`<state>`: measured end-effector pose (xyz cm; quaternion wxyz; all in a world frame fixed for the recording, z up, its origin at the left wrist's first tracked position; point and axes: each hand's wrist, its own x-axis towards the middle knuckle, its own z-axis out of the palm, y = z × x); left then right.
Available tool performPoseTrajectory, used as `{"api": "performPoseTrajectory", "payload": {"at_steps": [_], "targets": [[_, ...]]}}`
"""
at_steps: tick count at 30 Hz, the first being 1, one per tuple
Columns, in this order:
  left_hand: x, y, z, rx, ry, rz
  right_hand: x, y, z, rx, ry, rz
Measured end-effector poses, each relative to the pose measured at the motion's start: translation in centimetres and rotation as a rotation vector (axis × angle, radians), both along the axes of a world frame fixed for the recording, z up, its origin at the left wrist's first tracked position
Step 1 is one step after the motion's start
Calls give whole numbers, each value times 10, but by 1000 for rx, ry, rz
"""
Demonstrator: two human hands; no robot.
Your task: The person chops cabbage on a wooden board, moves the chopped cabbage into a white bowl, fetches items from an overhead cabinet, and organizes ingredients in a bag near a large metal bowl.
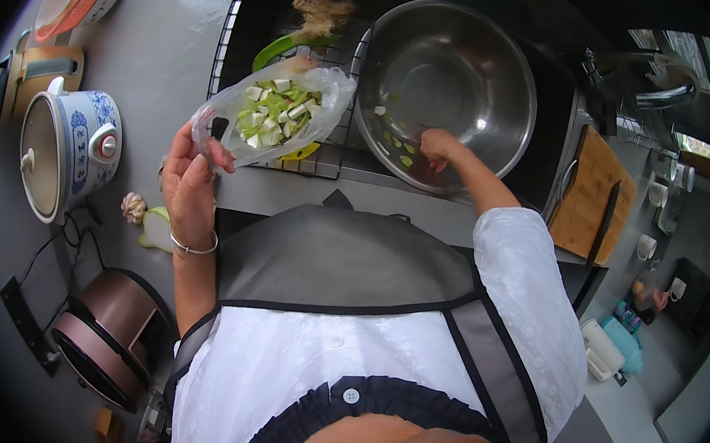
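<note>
My left hand [191, 173] grips the rim of a clear plastic bag [333, 98]. Inside it lie green and white vegetable pieces [277, 117], cut into chunks. A wide stainless steel basin [474, 62] stands to the right of the bag. My right hand [439, 147] reaches into the basin near its front wall, fingers curled downward. Small vegetable scraps [405, 161] cling to the metal just left of those fingers. Whether the fingertips pinch a scrap is hidden.
A black wire rack [347, 136] lies under the bag. Behind it are a green vegetable peel [274, 51] and a tan fibrous clump [322, 14]. Garlic [134, 207], a pale green vegetable piece [156, 229] and a ceramic slow cooker [88, 141] sit left. A wooden cutting board [596, 192] stands right.
</note>
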<state>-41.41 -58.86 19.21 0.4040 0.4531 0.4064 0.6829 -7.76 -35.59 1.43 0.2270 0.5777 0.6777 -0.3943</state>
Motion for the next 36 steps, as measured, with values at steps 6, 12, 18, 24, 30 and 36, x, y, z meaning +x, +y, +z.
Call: {"api": "performPoseTrajectory", "payload": {"at_steps": [6, 12, 18, 24, 30, 36], "targets": [[15, -3, 8, -81, 37, 55, -44, 20, -4, 233, 593, -87], [28, -10, 7, -121, 106, 97, -66, 49, -34, 1107, 756, 115], [20, -20, -3, -127, 140, 115, -57, 6, 10, 446, 843, 178], [32, -15, -4, -111, 122, 106, -44, -12, -4, 647, 930, 504], [37, -14, 3, -92, 85, 64, -6, 11, -26, 625, 673, 245], [25, -11, 7, -72, 91, 29, -40, -21, -1, 455, 603, 171]]}}
